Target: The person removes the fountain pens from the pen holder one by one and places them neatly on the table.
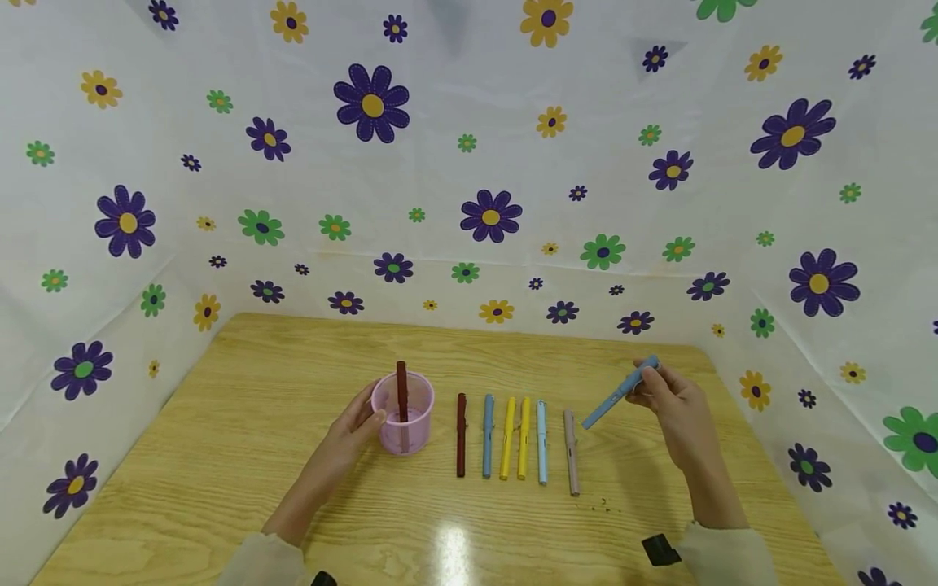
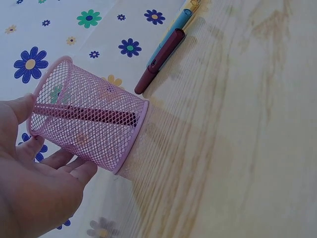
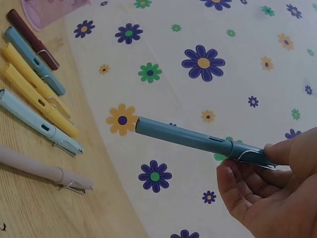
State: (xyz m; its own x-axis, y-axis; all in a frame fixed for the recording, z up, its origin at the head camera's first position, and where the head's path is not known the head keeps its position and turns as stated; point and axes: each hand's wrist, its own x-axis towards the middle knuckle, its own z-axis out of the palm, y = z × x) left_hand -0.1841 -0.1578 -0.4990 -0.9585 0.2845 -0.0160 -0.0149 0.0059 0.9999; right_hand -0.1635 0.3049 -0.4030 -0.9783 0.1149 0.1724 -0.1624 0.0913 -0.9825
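Note:
My left hand [image 1: 350, 435] holds a pink mesh pen cup [image 1: 418, 437] by its side, thumb near the rim and fingers around the far wall. The cup stands upright on the table, and one dark red pen [image 1: 401, 382] leans inside it. Over the right part of the table, my right hand [image 1: 677, 407] pinches a blue pen [image 3: 183, 136] by its capped end, the other end pointing down and left. Between the hands lies a row of pens: dark red [image 1: 461, 439], blue [image 1: 488, 439], two yellow [image 1: 507, 443], light blue [image 1: 541, 443] and pinkish grey [image 1: 572, 456].
The wooden table [image 1: 308, 350] is walled on three sides by a white flowered cloth [image 1: 440, 179]. Small dark specks [image 1: 604, 505] lie near the pinkish grey pen. Light glares on the front of the table.

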